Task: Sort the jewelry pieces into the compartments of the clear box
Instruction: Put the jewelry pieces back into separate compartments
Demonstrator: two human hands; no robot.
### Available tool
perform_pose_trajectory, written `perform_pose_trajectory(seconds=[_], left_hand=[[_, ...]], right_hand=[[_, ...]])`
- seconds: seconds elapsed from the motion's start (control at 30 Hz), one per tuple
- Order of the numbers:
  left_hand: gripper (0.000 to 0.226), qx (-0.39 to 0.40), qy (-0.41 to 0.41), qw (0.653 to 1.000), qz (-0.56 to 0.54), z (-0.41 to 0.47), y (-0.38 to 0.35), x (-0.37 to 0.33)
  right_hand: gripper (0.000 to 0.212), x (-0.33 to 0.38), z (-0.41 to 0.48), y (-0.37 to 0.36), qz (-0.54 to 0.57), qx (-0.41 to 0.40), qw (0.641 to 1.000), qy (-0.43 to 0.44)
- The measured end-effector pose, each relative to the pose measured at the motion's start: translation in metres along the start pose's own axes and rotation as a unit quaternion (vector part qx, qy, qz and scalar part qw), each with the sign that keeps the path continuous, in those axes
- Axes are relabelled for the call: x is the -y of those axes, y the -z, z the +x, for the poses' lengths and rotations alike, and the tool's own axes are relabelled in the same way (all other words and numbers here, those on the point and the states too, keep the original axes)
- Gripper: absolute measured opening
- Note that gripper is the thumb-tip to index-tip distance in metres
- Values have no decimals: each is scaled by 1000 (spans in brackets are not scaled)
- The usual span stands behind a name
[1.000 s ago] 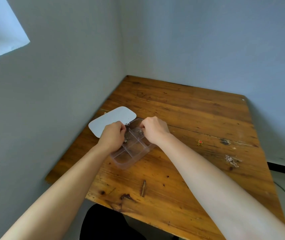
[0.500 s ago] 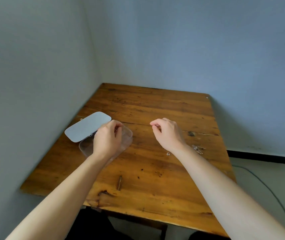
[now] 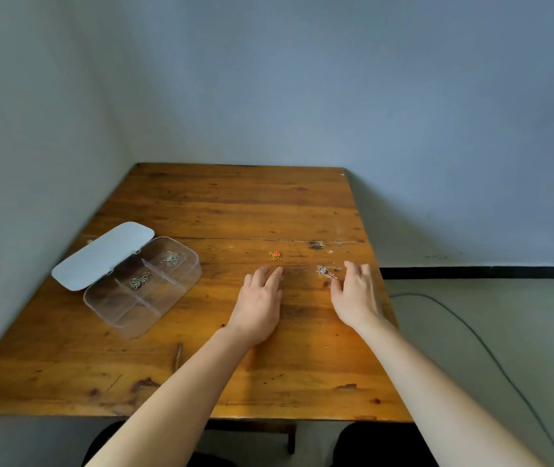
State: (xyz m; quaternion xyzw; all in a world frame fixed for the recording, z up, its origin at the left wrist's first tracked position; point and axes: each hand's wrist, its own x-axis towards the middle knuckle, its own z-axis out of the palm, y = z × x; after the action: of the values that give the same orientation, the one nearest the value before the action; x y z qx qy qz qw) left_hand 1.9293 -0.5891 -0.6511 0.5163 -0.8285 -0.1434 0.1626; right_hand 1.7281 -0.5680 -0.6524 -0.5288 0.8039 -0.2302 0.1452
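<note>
The clear box [image 3: 181, 284] lies open on the left of the wooden table [image 3: 221, 203], its white lid [image 3: 100, 256] folded back. One silver piece [image 3: 170, 259] rests in the far compartment and another silver piece [image 3: 139, 281] in the middle one. A gold and red piece [image 3: 274, 255] lies loose on the wood, and a silver chain cluster [image 3: 326, 271] sits to its right. My left hand [image 3: 260, 303] rests flat, fingertips near a tiny piece [image 3: 281, 280]. My right hand [image 3: 356, 294] hovers with fingers apart, just right of the chain cluster.
Walls close in the table at the left and back. The table's right edge runs just past my right hand, with grey floor and a dark cable [image 3: 477, 342] beyond. A dark knot [image 3: 316, 245] marks the wood behind the chain.
My left hand has let go of the box and moved right to the loose pieces. My right hand has also gone right, to the chain cluster. The camera has turned right.
</note>
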Motion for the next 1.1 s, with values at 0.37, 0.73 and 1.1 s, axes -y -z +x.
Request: perform_pose_trajectory(seconds=[0.37, 0.73, 1.1], left_hand=[[42, -36, -42, 992, 110, -11, -20, -3], [32, -29, -46, 992, 112, -5, -5, -9], [20, -128, 36, 990, -53, -30, 30, 14]], right_hand=[[45, -3, 9, -17, -144, -50, 983, 101], [22, 5, 13, -18, -10, -45, 989, 138], [22, 4, 12, -20, -96, 1, 980, 177]])
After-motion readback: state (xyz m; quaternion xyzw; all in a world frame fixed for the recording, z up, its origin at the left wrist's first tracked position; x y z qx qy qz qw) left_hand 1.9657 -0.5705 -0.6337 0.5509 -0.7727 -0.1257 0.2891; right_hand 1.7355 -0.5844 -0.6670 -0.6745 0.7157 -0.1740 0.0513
